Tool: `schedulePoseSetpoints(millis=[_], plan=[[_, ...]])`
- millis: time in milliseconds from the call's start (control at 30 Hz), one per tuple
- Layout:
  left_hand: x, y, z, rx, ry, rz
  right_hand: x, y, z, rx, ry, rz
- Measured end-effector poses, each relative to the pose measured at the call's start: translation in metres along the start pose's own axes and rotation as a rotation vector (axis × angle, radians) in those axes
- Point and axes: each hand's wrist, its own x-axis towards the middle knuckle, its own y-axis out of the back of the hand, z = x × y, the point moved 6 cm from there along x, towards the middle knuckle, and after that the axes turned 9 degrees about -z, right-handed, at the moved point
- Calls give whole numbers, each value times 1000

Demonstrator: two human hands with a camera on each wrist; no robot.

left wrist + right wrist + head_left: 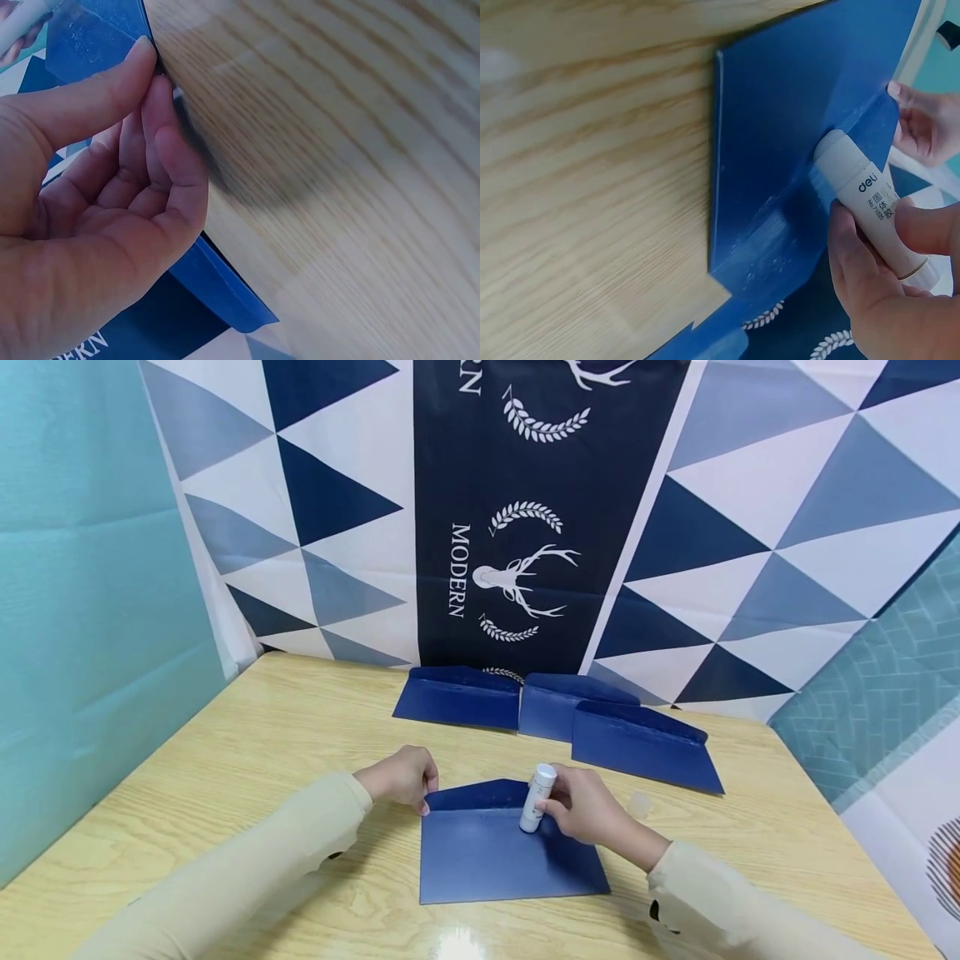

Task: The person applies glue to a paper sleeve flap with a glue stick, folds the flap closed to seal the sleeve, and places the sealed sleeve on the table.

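Note:
A dark blue envelope [487, 860] lies on the table in the head view, its pointed flap [476, 795] spread away from the person. My left hand [405, 778] pinches its left edge near the fold; in the left wrist view the thumb [112, 90] lies over that edge. A white glue stick [537, 800], tilted, is held between the thumb and fingers of my right hand [588, 808]. In the right wrist view its lower end meets the envelope [780, 127] close to the fold. Shiny smears mark the flap there.
Behind, near the patterned backdrop [517, 527], lie more blue envelopes: one at left [457, 706], one in the middle [546, 714], one at right [645, 752] overlapping the middle one. A small translucent cap-like piece [639, 805] sits on the wooden table [300, 727] beyond my right wrist.

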Motion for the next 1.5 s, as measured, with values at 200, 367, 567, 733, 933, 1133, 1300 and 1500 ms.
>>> schedulePoseSetpoints(millis=[200,367,567,733,933,1133,1300,1500], plan=[[-1,0,1,-18,-11,6,-7,7,8,-9,-71,9],[-1,1,1,-12,-19,15,-12,12,14,9,-133,2],[-2,0,1,-11,-20,16,-19,17,22,5,-177,4],[-2,0,0,-8,-11,14,-21,22,25,-41,-134,14],[-1,0,0,10,1,13,-18,26,21,-97,-89,-8],[-2,1,1,4,-8,29,-11,34,6,-238,-6,-53],[-1,0,1,-21,-7,20,-2,44,-12,-245,38,-72],[-2,0,-1,-20,5,22,21,29,-40,-114,101,-98]])
